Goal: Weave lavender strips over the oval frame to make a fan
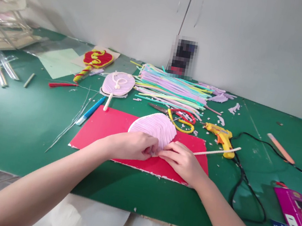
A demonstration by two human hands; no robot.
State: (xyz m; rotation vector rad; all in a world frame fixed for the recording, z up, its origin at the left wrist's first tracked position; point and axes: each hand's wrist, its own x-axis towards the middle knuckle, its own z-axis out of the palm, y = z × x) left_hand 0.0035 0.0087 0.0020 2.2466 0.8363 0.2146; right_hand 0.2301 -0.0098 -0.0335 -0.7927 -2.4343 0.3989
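A rounded fan piece (154, 125), covered in rows of pale lilac pipe cleaners with a white rim, lies on a red board (114, 122). My left hand (138, 145) is closed with curled fingers at the fan piece's near edge, gripping it there. Against the near right edge my right hand (179, 158) presses its fingers together on a white pipe cleaner (216, 152), whose free end sticks out to the right. The fingertips partly hide where pipe cleaner and rim meet.
Scissors (181, 120) and a yellow glue gun (222, 137) with a black cord lie beyond the board. Behind are a pile of pipe cleaners (172, 87), a lilac fan (118, 84) and a red-yellow fan (98, 59). A blue pen-like tool (90, 110) lies left.
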